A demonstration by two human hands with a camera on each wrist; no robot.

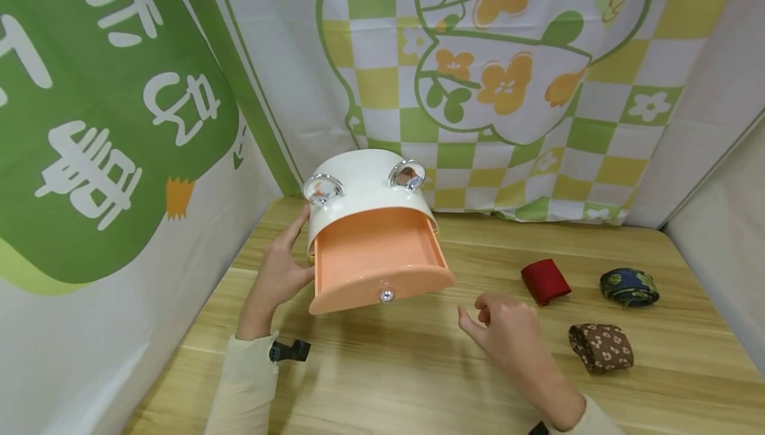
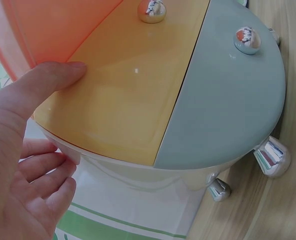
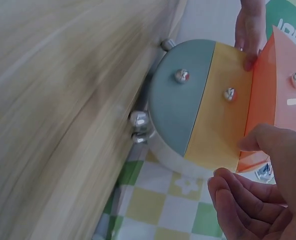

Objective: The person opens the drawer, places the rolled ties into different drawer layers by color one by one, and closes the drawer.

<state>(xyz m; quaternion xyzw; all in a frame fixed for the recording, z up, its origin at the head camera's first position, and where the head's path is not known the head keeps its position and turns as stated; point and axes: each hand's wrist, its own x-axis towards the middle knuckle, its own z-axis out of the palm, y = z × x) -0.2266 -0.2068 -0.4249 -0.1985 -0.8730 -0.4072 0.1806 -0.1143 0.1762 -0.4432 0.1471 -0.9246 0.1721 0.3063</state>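
Note:
A small rounded white drawer cabinet (image 1: 357,179) with silver round ears stands on the table. Its orange top drawer (image 1: 376,246) is pulled out, and no contents show inside. Below it, the yellow drawer (image 2: 127,100) and the grey-green drawer (image 2: 223,90) are closed, each with a silver knob. My left hand (image 1: 279,274) grips the cabinet's left side, thumb on the yellow front and fingers along the white side. To the right of the orange drawer, my right hand (image 1: 508,332) hovers with loosely bent fingers, holding nothing.
Three rolled neckties lie at the right of the table: a red one (image 1: 546,281), a blue patterned one (image 1: 629,287) and a brown flowered one (image 1: 601,347). Cloth hangings (image 1: 382,89) rise behind the wooden table (image 1: 382,382) and along its left side.

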